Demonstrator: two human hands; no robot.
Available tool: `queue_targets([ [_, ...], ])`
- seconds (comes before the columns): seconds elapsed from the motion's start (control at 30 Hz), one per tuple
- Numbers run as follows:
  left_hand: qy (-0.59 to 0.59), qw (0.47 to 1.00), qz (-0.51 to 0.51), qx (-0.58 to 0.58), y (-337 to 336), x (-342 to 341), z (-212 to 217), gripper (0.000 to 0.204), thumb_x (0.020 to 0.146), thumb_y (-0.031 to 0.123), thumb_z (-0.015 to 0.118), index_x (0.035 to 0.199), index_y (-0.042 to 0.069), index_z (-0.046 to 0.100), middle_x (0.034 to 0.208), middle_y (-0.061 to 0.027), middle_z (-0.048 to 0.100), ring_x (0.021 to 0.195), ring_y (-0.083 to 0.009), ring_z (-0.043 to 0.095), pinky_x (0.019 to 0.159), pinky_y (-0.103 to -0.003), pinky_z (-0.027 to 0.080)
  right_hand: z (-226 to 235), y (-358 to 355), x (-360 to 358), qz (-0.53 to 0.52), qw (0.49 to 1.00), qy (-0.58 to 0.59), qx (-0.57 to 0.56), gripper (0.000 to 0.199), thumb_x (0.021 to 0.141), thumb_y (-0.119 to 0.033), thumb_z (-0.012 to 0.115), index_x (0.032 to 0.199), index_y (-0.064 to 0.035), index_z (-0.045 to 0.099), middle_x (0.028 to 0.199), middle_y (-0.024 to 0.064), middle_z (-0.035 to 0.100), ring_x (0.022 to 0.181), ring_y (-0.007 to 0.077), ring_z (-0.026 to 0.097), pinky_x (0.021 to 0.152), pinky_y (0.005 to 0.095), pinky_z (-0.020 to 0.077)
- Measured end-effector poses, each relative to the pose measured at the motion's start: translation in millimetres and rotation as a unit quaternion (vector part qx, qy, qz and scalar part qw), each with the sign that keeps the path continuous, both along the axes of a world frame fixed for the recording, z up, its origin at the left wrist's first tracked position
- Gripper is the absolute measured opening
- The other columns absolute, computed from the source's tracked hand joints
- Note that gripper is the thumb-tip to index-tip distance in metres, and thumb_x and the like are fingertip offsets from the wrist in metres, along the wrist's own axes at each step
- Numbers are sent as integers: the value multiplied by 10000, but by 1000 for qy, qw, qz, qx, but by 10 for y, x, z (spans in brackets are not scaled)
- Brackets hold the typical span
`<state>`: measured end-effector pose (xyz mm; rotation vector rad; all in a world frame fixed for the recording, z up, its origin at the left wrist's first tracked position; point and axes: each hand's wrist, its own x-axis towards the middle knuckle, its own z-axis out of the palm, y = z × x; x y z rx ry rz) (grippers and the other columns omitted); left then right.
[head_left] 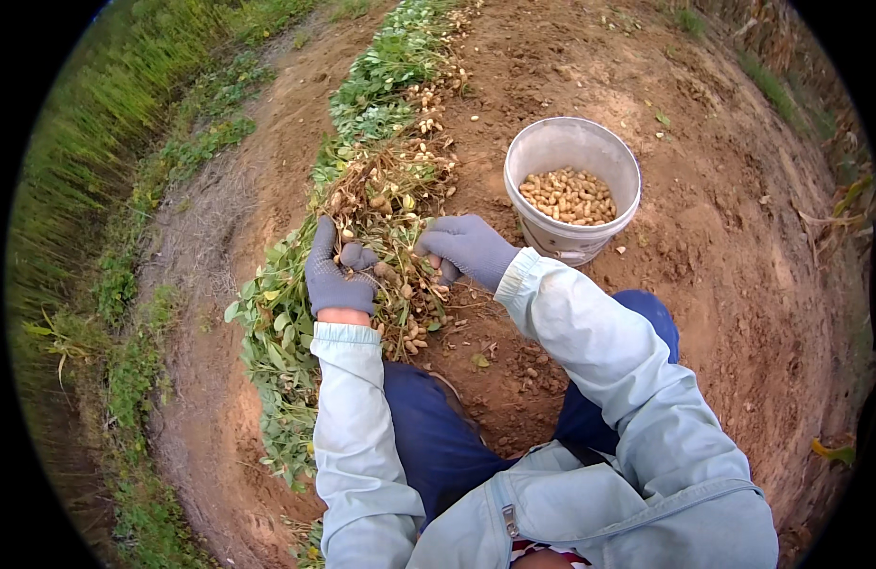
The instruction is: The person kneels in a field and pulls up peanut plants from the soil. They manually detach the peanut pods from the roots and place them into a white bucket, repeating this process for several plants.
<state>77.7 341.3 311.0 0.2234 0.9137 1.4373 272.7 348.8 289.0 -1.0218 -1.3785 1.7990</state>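
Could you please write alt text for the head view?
Two grey-gloved hands, left hand and right hand, grasp an uprooted peanut plant on bare soil. A white bucket partly filled with peanuts stands to the right.

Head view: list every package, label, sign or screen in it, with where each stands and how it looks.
No packages, signs or screens show.
White bucket: the only container, round, plastic, upright on the bare soil right of the plant row, ahead of the right hand; tan peanut pods cover its bottom.
Possible label: a faint mark low on the bucket's near wall, too small to tell.
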Motion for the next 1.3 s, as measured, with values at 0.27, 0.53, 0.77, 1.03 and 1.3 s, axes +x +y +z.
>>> queue_targets([
  [0.27, -3, 999, -35, 18, -38, -68, 60, 370, 889, 443, 572, 695, 135, 513, 441, 46, 343, 450, -149, 383, 452, -334, 342, 316, 323, 862, -372, 626, -550, 409, 244, 840, -257, 564, 1024, -115, 640, 1064, 111, 629, 942, 282, 612, 846, 401, 455],
  [0.53, 113, 990, 82, -20, 66, 23, -101, 181, 777, 160, 742, 811, 51, 602, 642, -38, 574, 466, -101, 492, 363, -191, 371, 552, 54, 245, -274, 675, -297, 617, 257, 759, -101, 626, 1011, -150, 630, 1002, 67, 631, 949, 273, 603, 835, 400, 455],
  [0.77, 267, 959, 96, 10, 38, 229, 61, 213, 748, 141, 750, 774, 34, 568, 579, -71, 563, 362, -137, 460, 307, -247, 338, 425, 86, 170, -237, 703, -356, 568, 254, 731, -79, 640, 976, -146, 623, 976, 61, 614, 933, 273, 607, 809, 384, 471],
  [1.03, 339, 940, -34, 23, -68, 312, 148, 251, 746, 203, 747, 746, 34, 561, 565, -59, 545, 334, -143, 443, 278, -290, 303, 215, 70, -89, -79, 695, -511, 499, 397, 748, -170, 657, 1129, -160, 547, 1043, 70, 608, 930, 230, 620, 854, 397, 426],
  [1.3, 284, 958, 13, 48, -45, 99, 215, 571, 866, 476, 578, 1036, -64, 505, 732, -104, 565, 522, -153, 550, 422, -262, 427, -65, 311, 114, -168, 839, -335, 395, 329, 833, -319, 627, 1107, -138, 615, 1019, 87, 620, 914, 312, 610, 813, 393, 479],
])
